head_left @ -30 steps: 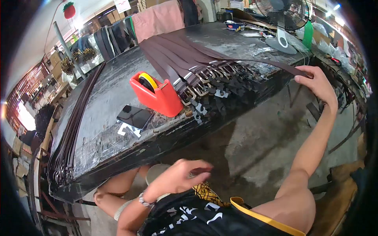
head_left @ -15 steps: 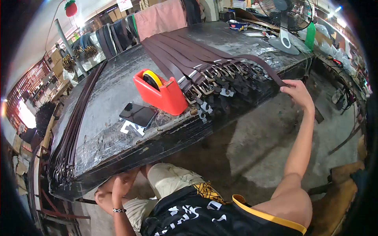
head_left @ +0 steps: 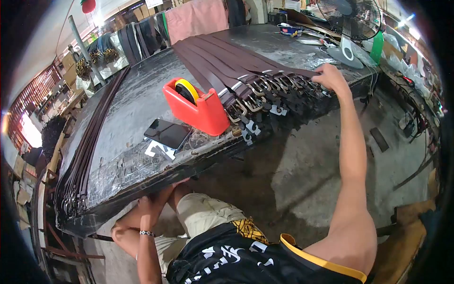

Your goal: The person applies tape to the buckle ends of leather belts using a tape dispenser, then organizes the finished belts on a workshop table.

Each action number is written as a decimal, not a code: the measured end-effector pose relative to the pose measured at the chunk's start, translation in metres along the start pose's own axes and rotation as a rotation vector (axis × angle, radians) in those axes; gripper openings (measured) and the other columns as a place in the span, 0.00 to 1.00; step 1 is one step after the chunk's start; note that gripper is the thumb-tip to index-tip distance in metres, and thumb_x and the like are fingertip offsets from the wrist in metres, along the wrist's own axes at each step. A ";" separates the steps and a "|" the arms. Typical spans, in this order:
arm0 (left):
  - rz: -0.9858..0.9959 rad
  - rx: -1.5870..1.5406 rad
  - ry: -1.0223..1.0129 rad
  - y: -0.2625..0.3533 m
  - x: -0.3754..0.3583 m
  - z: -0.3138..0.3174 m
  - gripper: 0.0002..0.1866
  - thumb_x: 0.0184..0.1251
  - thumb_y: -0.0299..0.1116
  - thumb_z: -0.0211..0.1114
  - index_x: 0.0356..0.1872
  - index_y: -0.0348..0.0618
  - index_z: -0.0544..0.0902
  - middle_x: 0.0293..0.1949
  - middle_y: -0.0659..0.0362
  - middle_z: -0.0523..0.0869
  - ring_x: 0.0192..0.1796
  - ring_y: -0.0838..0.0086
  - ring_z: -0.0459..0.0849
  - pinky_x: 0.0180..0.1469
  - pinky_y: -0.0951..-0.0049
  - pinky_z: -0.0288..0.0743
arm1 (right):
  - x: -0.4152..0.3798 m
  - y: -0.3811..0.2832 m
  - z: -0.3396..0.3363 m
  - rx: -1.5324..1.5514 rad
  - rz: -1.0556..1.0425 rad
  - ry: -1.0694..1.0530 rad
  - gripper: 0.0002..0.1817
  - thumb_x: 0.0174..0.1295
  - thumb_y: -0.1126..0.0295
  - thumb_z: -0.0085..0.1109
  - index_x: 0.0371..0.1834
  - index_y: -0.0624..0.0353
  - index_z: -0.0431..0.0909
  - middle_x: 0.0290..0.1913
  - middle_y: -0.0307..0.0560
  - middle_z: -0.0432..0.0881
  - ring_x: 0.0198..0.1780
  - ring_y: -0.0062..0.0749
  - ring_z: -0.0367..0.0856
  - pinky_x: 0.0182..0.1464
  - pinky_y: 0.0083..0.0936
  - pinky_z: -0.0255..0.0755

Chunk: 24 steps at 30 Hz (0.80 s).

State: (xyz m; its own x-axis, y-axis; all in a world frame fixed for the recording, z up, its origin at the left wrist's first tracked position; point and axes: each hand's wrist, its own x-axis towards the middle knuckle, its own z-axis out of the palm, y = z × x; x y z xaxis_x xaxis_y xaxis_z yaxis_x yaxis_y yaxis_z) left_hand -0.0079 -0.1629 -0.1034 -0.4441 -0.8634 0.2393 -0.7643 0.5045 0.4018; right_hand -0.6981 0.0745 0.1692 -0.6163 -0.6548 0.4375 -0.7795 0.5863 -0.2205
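Observation:
My right hand (head_left: 329, 78) is closed on a dark brown belt (head_left: 279, 65) at the right side of a row of belts, just over the table's front edge. Several more brown belts (head_left: 215, 57) lie side by side across the table, their metal buckles (head_left: 255, 90) and dark tags bunched at the front edge. White bands cross some straps near the buckles. Down by my bent leg, below the tabletop, is my left hand (head_left: 150, 207); its fingers are hidden. A red tape dispenser (head_left: 198, 111) with a yellow-cored roll stands left of the buckles.
A black phone (head_left: 168, 134) lies on the black table (head_left: 127, 142) beside a white cut-out piece (head_left: 158, 150). Another bundle of belts (head_left: 97, 137) runs along the left side. At the back right stand a fan (head_left: 347, 47) and a green bottle (head_left: 377, 47).
My right hand has moved left and away from me, bringing the belt's end from the raised position down beside the other buckles. My left hand has shifted slightly up.

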 end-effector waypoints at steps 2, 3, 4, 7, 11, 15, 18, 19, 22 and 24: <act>0.012 0.024 -0.011 0.003 0.009 0.009 0.28 0.63 0.47 0.67 0.60 0.39 0.80 0.52 0.41 0.86 0.53 0.48 0.85 0.59 0.55 0.76 | 0.027 -0.002 0.012 -0.038 -0.024 -0.002 0.19 0.46 0.60 0.71 0.40 0.59 0.88 0.39 0.62 0.87 0.45 0.55 0.87 0.50 0.43 0.80; 0.017 0.039 -0.014 0.004 0.014 0.014 0.28 0.63 0.47 0.67 0.60 0.39 0.80 0.52 0.41 0.86 0.53 0.48 0.85 0.59 0.55 0.76 | 0.037 -0.007 0.017 -0.047 -0.042 0.027 0.19 0.46 0.60 0.71 0.40 0.58 0.88 0.40 0.62 0.87 0.46 0.55 0.87 0.50 0.43 0.80; 0.020 0.048 -0.018 0.006 0.017 0.018 0.28 0.64 0.47 0.67 0.60 0.40 0.80 0.52 0.41 0.86 0.53 0.48 0.85 0.59 0.55 0.76 | 0.049 -0.013 0.021 -0.057 -0.060 0.055 0.19 0.46 0.60 0.72 0.40 0.58 0.88 0.40 0.62 0.87 0.46 0.55 0.87 0.50 0.44 0.80; 0.026 0.065 -0.032 0.007 0.024 0.027 0.28 0.64 0.47 0.66 0.60 0.40 0.80 0.52 0.42 0.86 0.53 0.48 0.85 0.59 0.55 0.76 | 0.088 -0.032 0.034 -0.123 -0.051 -0.061 0.22 0.49 0.55 0.73 0.45 0.55 0.88 0.47 0.59 0.87 0.50 0.52 0.86 0.54 0.43 0.79; 0.033 0.093 -0.044 0.013 0.032 0.039 0.27 0.64 0.47 0.66 0.60 0.41 0.80 0.52 0.42 0.86 0.53 0.48 0.85 0.59 0.56 0.76 | 0.130 -0.033 0.072 -0.108 -0.047 -0.111 0.23 0.52 0.52 0.74 0.46 0.56 0.88 0.47 0.61 0.87 0.49 0.54 0.86 0.54 0.44 0.79; 0.043 0.106 -0.048 0.014 0.036 0.046 0.27 0.64 0.47 0.66 0.60 0.41 0.80 0.52 0.43 0.86 0.53 0.49 0.85 0.59 0.56 0.76 | 0.155 -0.022 0.087 -0.034 -0.144 -0.288 0.31 0.55 0.44 0.69 0.55 0.56 0.85 0.54 0.62 0.84 0.56 0.54 0.83 0.61 0.41 0.75; 0.050 0.116 -0.046 0.013 0.040 0.048 0.27 0.65 0.47 0.66 0.60 0.42 0.80 0.52 0.43 0.86 0.53 0.49 0.85 0.59 0.56 0.76 | 0.147 -0.008 0.090 -0.070 -0.220 -0.275 0.37 0.58 0.39 0.64 0.61 0.58 0.81 0.60 0.63 0.81 0.63 0.52 0.79 0.67 0.40 0.70; 0.053 0.123 -0.045 0.015 0.042 0.052 0.27 0.65 0.47 0.66 0.60 0.42 0.80 0.52 0.43 0.86 0.53 0.49 0.85 0.59 0.56 0.76 | 0.142 0.001 0.085 -0.072 -0.208 -0.280 0.39 0.59 0.37 0.62 0.63 0.58 0.79 0.61 0.63 0.80 0.64 0.52 0.78 0.68 0.40 0.69; 0.072 0.127 -0.045 0.014 0.049 0.057 0.26 0.65 0.47 0.66 0.60 0.43 0.80 0.52 0.43 0.86 0.53 0.49 0.85 0.59 0.56 0.76 | 0.098 0.026 0.039 -0.044 -0.188 -0.270 0.36 0.62 0.41 0.62 0.63 0.60 0.79 0.59 0.61 0.83 0.61 0.48 0.81 0.64 0.37 0.72; 0.082 0.127 -0.043 0.016 0.054 0.060 0.26 0.65 0.47 0.66 0.60 0.43 0.80 0.52 0.44 0.87 0.53 0.49 0.85 0.59 0.56 0.76 | 0.068 0.044 0.009 0.073 -0.153 -0.299 0.33 0.63 0.44 0.63 0.60 0.62 0.81 0.55 0.59 0.85 0.56 0.44 0.83 0.60 0.35 0.74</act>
State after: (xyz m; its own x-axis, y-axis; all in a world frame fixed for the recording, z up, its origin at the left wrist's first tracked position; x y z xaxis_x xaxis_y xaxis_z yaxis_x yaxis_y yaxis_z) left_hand -0.0719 -0.2013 -0.1369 -0.5254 -0.8199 0.2276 -0.7762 0.5714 0.2664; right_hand -0.7756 0.0516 0.1809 -0.4889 -0.8496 0.1979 -0.8647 0.4421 -0.2384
